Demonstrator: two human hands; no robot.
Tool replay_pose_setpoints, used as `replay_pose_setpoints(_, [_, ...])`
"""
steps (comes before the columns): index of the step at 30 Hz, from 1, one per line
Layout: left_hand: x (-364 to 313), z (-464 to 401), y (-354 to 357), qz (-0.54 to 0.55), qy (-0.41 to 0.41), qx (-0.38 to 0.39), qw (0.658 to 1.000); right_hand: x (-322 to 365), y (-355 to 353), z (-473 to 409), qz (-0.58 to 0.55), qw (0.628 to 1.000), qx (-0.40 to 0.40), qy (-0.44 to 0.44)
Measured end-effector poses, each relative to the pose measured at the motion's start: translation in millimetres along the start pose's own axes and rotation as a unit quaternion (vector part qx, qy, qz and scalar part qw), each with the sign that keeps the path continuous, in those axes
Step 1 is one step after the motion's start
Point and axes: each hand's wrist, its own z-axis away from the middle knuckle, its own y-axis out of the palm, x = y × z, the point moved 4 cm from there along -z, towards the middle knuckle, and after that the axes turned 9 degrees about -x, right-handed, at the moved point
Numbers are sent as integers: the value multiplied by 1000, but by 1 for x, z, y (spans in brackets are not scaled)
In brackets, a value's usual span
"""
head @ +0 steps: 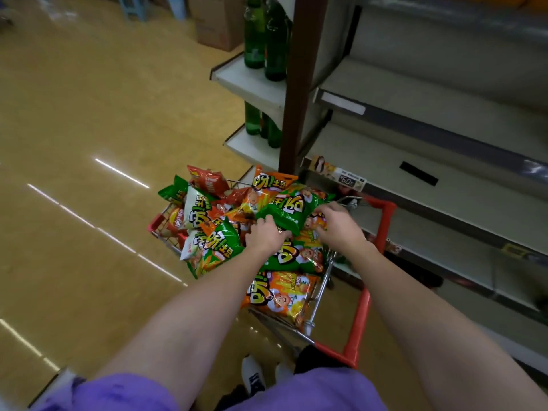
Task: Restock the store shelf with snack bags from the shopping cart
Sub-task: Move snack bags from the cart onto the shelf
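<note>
Both hands are reaching down into the shopping cart (382, 221), which is standing just beside the bare store shelf (444, 185) for short carries. The left hand (264, 234) and right hand (336, 222) are curling fingers around opposite edges of a green snack bag (284, 212) topping the pile, arms extended forward.

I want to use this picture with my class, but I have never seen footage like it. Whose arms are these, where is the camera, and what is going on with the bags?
The camera sits on a person's head, looking down, so the bare arms are theirs. Both hands, left hand and right hand, grip a green snack bag on top of a red-handled wire shopping cart heaped with green and orange bags. Beside it stand pale grey store shelves, bare where visible. Green glass bottles stand on the end shelf.
</note>
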Motion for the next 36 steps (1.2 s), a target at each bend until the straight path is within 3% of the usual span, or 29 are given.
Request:
replay_pose_setpoints(9, [-2,-6,17,42,-108,50,992,12,11,-45,101,985,84,-110])
replay_pose_setpoints(14, [-5,-4,23,135,-180,49,973,12,39,-82,135,966,138,-173])
replay_pose_setpoints(17, [-12,7,23,195,-213,-5,957,9,54,-93,178,945,154,-226])
replay_pose_setpoints(23, [-16,35,20,268,-317,-122,901,16,43,-102,187,935,104,-283])
replay_pose_setpoints(26, [-12,57,5,305,-362,-161,866,27,31,-93,135,937,106,-304])
replay_pose_setpoints(32, [10,117,-34,368,-385,-233,813,69,16,-67,-6,943,186,-275])
replay_pose_setpoints(36, [36,191,-49,374,-409,-303,775,124,19,-24,9,916,167,-365])
